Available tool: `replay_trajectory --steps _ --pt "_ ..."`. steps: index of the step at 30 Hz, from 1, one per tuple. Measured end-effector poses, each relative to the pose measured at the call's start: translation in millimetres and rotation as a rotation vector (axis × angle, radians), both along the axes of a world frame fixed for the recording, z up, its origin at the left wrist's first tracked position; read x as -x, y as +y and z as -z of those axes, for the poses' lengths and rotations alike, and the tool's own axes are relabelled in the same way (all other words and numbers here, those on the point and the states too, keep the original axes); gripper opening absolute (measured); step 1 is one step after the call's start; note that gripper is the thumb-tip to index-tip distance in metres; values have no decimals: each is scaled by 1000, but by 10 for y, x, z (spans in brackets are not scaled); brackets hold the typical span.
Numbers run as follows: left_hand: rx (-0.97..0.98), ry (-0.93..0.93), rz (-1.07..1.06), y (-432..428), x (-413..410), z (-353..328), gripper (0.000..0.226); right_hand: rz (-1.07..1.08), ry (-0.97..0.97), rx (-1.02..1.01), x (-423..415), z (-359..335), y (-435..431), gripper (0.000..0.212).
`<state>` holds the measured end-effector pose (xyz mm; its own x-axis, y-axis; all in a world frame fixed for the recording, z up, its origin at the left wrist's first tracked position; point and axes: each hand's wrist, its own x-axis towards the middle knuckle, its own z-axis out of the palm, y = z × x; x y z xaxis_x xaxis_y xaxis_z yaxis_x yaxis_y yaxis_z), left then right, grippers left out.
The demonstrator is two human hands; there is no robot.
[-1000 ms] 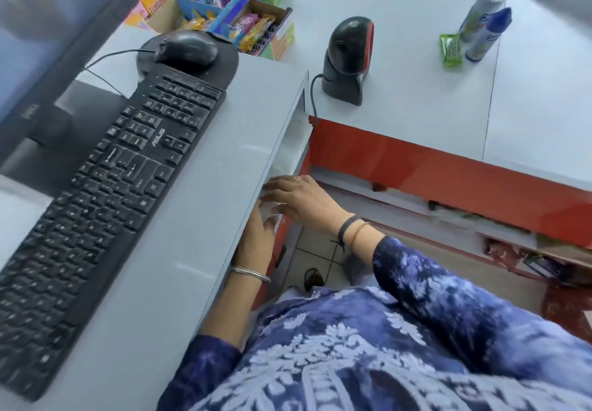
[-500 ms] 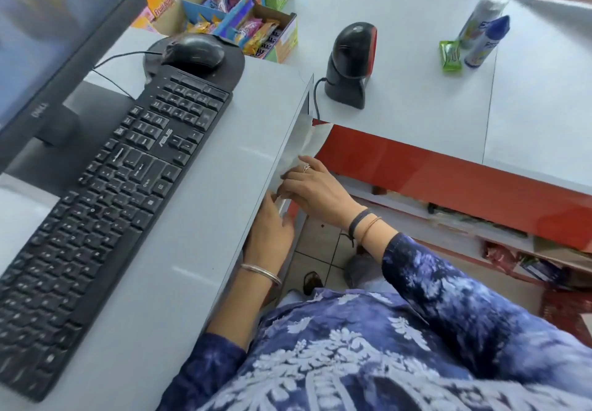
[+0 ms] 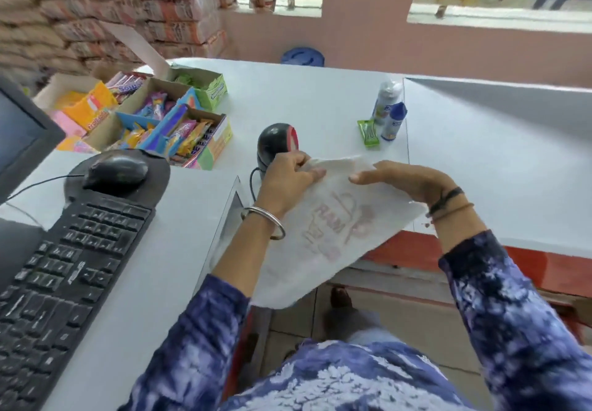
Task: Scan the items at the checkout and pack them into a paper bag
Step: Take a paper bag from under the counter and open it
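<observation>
Your left hand (image 3: 285, 173) pinches the top edge of a flat white paper bag (image 3: 323, 234), fingers closed on the paper just in front of the black barcode scanner (image 3: 277, 144). Your right hand (image 3: 407, 180) lies at the same edge a little to the right, fingers curled and thumb extended toward the left hand; whether it actually grips the paper cannot be told. The bag hangs between and below both hands, tilted down toward your body, its lower corner past the edge of the white counter (image 3: 480, 154) and over the floor; a faint reddish print shows on its face. The items to scan stand well beyond the hands on the counter: a small green packet (image 3: 368, 133) lying flat, just beside it a white bottle with a blue cap (image 3: 393, 121), and a white spray can (image 3: 386, 100) touching or nearly touching that bottle. To your left lie a keyboard (image 3: 61, 282), a mouse (image 3: 117, 172) and open boxes of sweets (image 3: 166, 119).
</observation>
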<state>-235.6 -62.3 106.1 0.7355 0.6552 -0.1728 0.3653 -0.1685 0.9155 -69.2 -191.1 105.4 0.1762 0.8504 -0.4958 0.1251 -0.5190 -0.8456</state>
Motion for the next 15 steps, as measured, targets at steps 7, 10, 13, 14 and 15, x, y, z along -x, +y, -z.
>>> replay_trajectory --steps 7,10,13,14,15 --pt "-30 -356 -8 568 -1283 -833 21 256 -399 -221 -1053 -670 482 69" --pt "-127 -498 -30 850 -1801 -1198 11 324 -548 -408 -1480 -1007 743 57" --pt "-261 -574 -112 1125 -2280 -1372 19 376 -659 -480 -1913 -1214 1066 48" --pt "-298 -583 -125 1219 -2411 -1381 17 428 -705 -508 -2043 -1239 1168 45" --pt "-330 -591 -128 1316 -2537 -1385 14 481 -764 -530 -2183 -1262 1278 50"
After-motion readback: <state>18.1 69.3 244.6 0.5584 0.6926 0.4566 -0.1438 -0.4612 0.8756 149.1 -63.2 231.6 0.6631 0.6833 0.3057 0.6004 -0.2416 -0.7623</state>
